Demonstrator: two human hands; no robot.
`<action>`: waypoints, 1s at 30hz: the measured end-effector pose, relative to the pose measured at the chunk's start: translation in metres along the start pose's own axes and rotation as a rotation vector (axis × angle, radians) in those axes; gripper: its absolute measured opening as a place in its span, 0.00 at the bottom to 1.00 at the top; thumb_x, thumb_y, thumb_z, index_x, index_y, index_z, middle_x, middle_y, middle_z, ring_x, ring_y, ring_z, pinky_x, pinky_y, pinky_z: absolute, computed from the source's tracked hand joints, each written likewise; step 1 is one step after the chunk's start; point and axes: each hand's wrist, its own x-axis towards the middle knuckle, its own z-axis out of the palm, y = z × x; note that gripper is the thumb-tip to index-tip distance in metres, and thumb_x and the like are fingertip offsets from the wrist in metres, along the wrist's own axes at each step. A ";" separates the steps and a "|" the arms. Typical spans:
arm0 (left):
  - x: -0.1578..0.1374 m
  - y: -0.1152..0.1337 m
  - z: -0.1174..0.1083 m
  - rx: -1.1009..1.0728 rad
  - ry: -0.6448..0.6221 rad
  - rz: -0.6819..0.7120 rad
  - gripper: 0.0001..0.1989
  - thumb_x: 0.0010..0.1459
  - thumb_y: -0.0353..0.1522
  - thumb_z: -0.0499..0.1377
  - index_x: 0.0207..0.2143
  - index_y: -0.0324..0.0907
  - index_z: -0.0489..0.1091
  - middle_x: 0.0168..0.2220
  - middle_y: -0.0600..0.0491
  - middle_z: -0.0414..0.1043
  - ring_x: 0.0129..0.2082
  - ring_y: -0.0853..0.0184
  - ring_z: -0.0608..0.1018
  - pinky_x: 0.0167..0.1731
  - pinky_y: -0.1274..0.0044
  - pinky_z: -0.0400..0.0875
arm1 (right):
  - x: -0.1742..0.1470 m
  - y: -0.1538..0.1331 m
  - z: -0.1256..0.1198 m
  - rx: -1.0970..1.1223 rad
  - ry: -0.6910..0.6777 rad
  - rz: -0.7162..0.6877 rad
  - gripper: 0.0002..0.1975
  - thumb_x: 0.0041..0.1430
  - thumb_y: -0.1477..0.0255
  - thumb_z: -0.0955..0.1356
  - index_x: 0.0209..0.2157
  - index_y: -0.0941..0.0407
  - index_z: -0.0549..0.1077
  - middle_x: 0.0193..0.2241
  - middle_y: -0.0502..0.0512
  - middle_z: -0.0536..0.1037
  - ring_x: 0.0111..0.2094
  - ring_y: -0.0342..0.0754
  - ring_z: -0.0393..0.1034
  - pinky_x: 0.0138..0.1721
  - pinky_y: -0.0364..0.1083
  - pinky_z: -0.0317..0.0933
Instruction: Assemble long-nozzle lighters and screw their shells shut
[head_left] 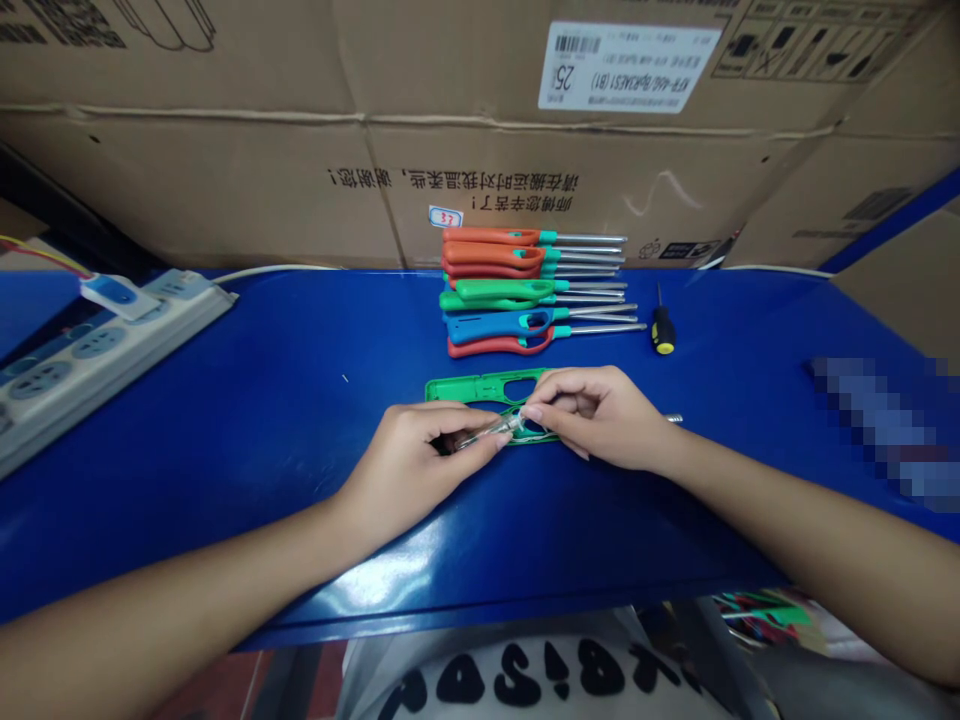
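My left hand [420, 450] grips a clear lighter fuel tank [484, 434] between thumb and fingers. At the tank's whitish end, my right hand [600, 412] is closed in a pinch; whatever its fingertips hold is too small to make out. Under and beside my hands lie two green lighter shell halves, one behind the other. The rear green half [465, 388] is open side up, partly covered by my right hand. Most of the front half is hidden by my hands. A short metal tube end [675, 418] shows beyond my right wrist.
Several long-necked lighters [502, 325] in orange, red, green and blue lie stacked at the back of the blue table [315, 360]. A black and yellow screwdriver [663, 330] lies right of them. A power strip [112, 345] is at left. A cardboard box [262, 190] stands behind.
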 end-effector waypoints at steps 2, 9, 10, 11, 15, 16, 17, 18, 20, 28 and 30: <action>0.000 0.000 0.001 -0.013 0.009 0.011 0.06 0.61 0.32 0.66 0.40 0.44 0.82 0.35 0.54 0.83 0.29 0.69 0.80 0.29 0.79 0.72 | -0.001 0.001 0.001 -0.006 0.006 -0.004 0.15 0.59 0.60 0.72 0.33 0.59 0.75 0.25 0.50 0.75 0.14 0.35 0.60 0.14 0.38 0.53; -0.001 -0.001 0.005 -0.017 0.021 0.010 0.06 0.61 0.32 0.65 0.40 0.45 0.82 0.38 0.54 0.84 0.32 0.68 0.82 0.30 0.79 0.74 | -0.002 -0.001 0.004 -0.031 0.031 -0.021 0.18 0.56 0.57 0.74 0.31 0.59 0.74 0.24 0.49 0.72 0.15 0.35 0.58 0.14 0.39 0.50; -0.001 -0.001 0.005 -0.023 0.018 0.013 0.06 0.62 0.32 0.65 0.40 0.45 0.82 0.38 0.54 0.84 0.33 0.67 0.82 0.31 0.79 0.74 | -0.002 -0.001 0.005 -0.033 0.035 -0.024 0.18 0.56 0.57 0.74 0.31 0.59 0.73 0.24 0.49 0.71 0.15 0.35 0.58 0.14 0.39 0.50; -0.001 -0.001 0.005 -0.025 0.015 0.016 0.06 0.62 0.32 0.65 0.41 0.45 0.82 0.39 0.54 0.84 0.33 0.67 0.82 0.31 0.79 0.74 | -0.001 0.000 0.005 -0.036 0.037 -0.025 0.18 0.56 0.57 0.74 0.31 0.59 0.73 0.23 0.48 0.71 0.15 0.35 0.58 0.14 0.39 0.50; -0.002 -0.002 0.005 -0.015 -0.007 0.025 0.07 0.63 0.33 0.64 0.42 0.45 0.82 0.38 0.54 0.84 0.32 0.68 0.82 0.30 0.79 0.72 | 0.000 0.002 0.007 -0.080 0.052 -0.036 0.18 0.55 0.58 0.74 0.29 0.59 0.73 0.18 0.45 0.66 0.16 0.35 0.54 0.16 0.38 0.46; -0.002 -0.002 0.005 -0.012 -0.010 0.023 0.07 0.63 0.33 0.64 0.42 0.45 0.82 0.37 0.54 0.83 0.31 0.68 0.81 0.29 0.79 0.71 | 0.000 0.002 0.008 -0.091 0.060 -0.041 0.17 0.55 0.59 0.75 0.28 0.59 0.73 0.17 0.44 0.65 0.16 0.35 0.52 0.17 0.38 0.45; -0.002 -0.002 0.005 -0.008 -0.011 0.022 0.07 0.63 0.33 0.64 0.42 0.45 0.82 0.37 0.54 0.83 0.31 0.68 0.81 0.29 0.79 0.71 | 0.000 0.002 0.008 -0.094 0.064 -0.043 0.17 0.54 0.60 0.75 0.28 0.59 0.73 0.17 0.44 0.65 0.16 0.35 0.52 0.17 0.38 0.45; -0.001 -0.002 0.005 -0.006 -0.010 0.021 0.07 0.63 0.33 0.64 0.41 0.45 0.82 0.37 0.53 0.83 0.31 0.68 0.81 0.29 0.79 0.71 | 0.000 0.003 0.008 -0.087 0.061 -0.035 0.16 0.54 0.60 0.75 0.28 0.59 0.73 0.16 0.43 0.64 0.16 0.35 0.52 0.17 0.38 0.45; 0.000 -0.001 0.004 -0.005 -0.002 0.013 0.07 0.62 0.33 0.64 0.41 0.44 0.82 0.37 0.53 0.84 0.31 0.68 0.81 0.29 0.79 0.72 | 0.000 0.002 0.007 -0.046 0.037 0.002 0.16 0.55 0.61 0.75 0.29 0.58 0.72 0.14 0.42 0.64 0.14 0.35 0.54 0.16 0.38 0.47; 0.005 -0.002 -0.001 -0.029 0.027 -0.048 0.07 0.59 0.34 0.67 0.39 0.42 0.82 0.37 0.51 0.84 0.28 0.68 0.79 0.27 0.78 0.69 | 0.006 -0.004 -0.001 0.013 -0.038 0.039 0.17 0.57 0.58 0.73 0.30 0.58 0.72 0.14 0.42 0.67 0.14 0.36 0.58 0.17 0.38 0.54; 0.005 -0.003 -0.001 -0.037 0.027 -0.060 0.07 0.59 0.34 0.67 0.39 0.42 0.82 0.36 0.51 0.84 0.27 0.68 0.78 0.26 0.78 0.68 | 0.006 -0.004 -0.002 0.013 -0.041 0.028 0.17 0.59 0.58 0.72 0.31 0.58 0.72 0.15 0.42 0.66 0.14 0.36 0.57 0.17 0.38 0.53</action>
